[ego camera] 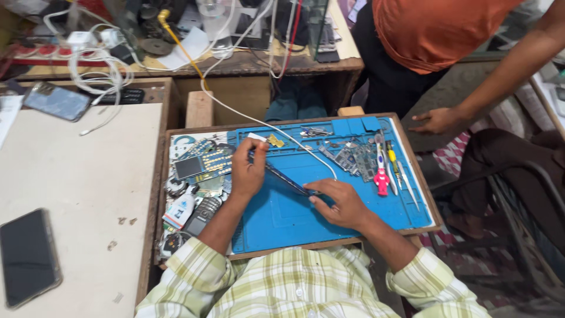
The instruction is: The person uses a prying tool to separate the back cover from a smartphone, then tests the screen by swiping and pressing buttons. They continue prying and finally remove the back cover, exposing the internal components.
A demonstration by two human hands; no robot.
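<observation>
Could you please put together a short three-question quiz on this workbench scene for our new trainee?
1. True or false: the left hand and right hand grip opposite ends of the slim dark device.
2. The blue mat lies on: A) the floor B) a wooden tray C) a chair.
3. What colour is the tool lying right of the circuit boards?

Key: 1 true; 2 B; 3 pink.

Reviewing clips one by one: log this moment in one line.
left hand: holds far end of thin dark phone frame | right hand: holds near end | under: blue rubber work mat | white cable across mat
</observation>
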